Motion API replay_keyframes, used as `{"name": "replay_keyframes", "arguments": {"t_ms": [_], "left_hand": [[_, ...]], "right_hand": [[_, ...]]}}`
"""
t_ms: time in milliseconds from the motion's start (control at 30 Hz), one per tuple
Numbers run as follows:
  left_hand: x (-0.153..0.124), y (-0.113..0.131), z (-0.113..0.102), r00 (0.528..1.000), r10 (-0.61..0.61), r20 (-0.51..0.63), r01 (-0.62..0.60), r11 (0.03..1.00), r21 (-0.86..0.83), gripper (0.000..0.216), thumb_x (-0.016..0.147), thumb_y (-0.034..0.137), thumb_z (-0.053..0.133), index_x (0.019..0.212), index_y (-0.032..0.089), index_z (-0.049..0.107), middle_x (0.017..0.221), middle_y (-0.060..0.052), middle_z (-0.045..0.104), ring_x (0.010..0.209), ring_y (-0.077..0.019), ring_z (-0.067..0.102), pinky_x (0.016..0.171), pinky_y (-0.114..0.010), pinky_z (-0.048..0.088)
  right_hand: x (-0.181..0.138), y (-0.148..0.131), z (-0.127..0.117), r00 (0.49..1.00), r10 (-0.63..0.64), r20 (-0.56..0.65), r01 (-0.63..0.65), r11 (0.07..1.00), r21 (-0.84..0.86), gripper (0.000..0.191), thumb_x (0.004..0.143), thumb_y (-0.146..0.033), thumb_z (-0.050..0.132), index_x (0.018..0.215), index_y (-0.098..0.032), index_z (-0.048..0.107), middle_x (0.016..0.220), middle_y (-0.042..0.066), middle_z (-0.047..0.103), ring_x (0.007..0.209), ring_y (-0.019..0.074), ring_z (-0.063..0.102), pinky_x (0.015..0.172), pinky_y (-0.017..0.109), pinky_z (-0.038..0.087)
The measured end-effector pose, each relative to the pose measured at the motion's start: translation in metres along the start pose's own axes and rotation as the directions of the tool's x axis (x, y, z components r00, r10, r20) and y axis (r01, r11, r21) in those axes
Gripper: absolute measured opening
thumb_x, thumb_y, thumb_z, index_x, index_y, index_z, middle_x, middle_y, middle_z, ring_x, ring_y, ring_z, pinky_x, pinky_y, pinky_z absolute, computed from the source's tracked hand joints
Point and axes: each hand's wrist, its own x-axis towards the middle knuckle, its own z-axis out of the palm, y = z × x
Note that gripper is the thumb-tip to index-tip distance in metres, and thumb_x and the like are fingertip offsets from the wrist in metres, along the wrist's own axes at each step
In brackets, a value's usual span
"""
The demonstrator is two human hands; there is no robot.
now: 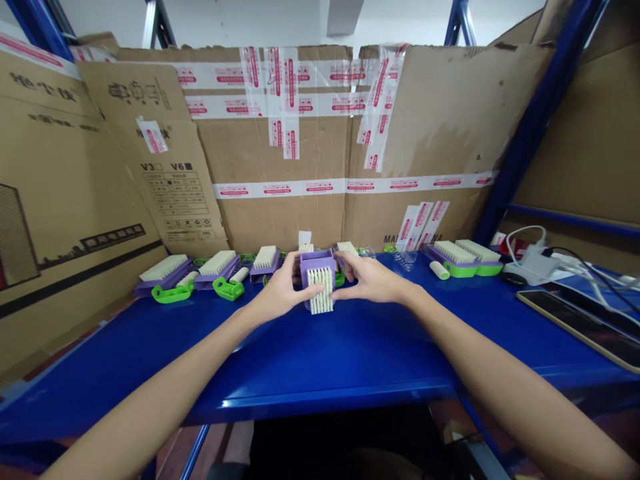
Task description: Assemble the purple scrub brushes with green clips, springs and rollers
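Both hands hold one purple brush [319, 279] with cream bristles, upright over the blue shelf [320, 360], bristles facing me. My left hand [280, 290] grips its left side with thumb and fingers closed on it. My right hand [367, 279] grips its right side the same way. Behind it a row of more purple brushes [216, 265] lies bristles up, with green handle parts [227, 289] and white rollers [240, 275] beside them.
Two brushes with green bases [463, 260] and a white roller [439, 269] lie at the right. A white charger with cables [536, 261] and a phone [580, 327] sit at the far right. Taped cardboard [300, 153] walls the back and sides.
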Motion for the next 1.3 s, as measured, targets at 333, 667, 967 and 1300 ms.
{"name": "replay_keyframes", "arguments": {"t_ms": [333, 667, 967, 1300], "left_hand": [[-0.002, 0.0, 0.001, 0.998, -0.047, 0.035, 0.045, 0.997, 0.057, 0.077, 0.087, 0.05, 0.086, 0.146, 0.021, 0.046, 0.148, -0.019, 0.066, 0.131, -0.0386, 0.072, 0.112, -0.062, 0.06], [-0.002, -0.009, 0.002, 0.998, -0.05, 0.038, 0.048, 0.998, 0.041, 0.087, 0.084, 0.045, 0.089, 0.152, 0.021, 0.042, 0.148, -0.02, 0.066, 0.133, -0.0393, 0.07, 0.113, -0.065, 0.059], [-0.002, -0.005, 0.002, 0.999, -0.032, 0.033, 0.029, 0.995, 0.095, 0.088, 0.082, 0.046, 0.09, 0.152, 0.02, 0.043, 0.149, -0.022, 0.064, 0.138, -0.0415, 0.066, 0.114, -0.067, 0.056], [-0.001, -0.009, 0.004, 0.997, -0.052, 0.057, 0.053, 0.998, -0.015, 0.09, 0.082, 0.044, 0.092, 0.153, 0.02, 0.043, 0.151, -0.022, 0.064, 0.135, -0.039, 0.069, 0.113, -0.064, 0.057]], "right_hand": [[-0.002, 0.056, -0.024, 0.838, 0.23, -0.494, -0.342, 0.928, -0.148, 0.032, 0.107, -0.046, 0.057, 0.105, -0.02, 0.076, 0.075, 0.003, 0.075, 0.071, 0.0209, 0.068, 0.068, 0.03, 0.04], [-0.015, 0.104, -0.039, 0.634, 0.535, -0.558, -0.734, 0.643, -0.217, 0.034, 0.11, -0.035, 0.045, 0.125, -0.019, 0.072, 0.116, 0.017, 0.081, 0.107, 0.0324, 0.074, 0.087, 0.036, 0.05], [-0.024, 0.113, -0.028, 0.632, 0.647, -0.428, -0.773, 0.562, -0.293, 0.033, 0.107, -0.029, 0.051, 0.131, -0.016, 0.071, 0.14, 0.023, 0.07, 0.122, 0.0355, 0.072, 0.099, 0.042, 0.054], [-0.022, 0.112, -0.023, 0.632, 0.688, -0.357, -0.773, 0.525, -0.356, 0.039, 0.106, -0.022, 0.05, 0.14, -0.01, 0.066, 0.145, 0.028, 0.062, 0.128, 0.0403, 0.07, 0.105, 0.05, 0.055]]}}
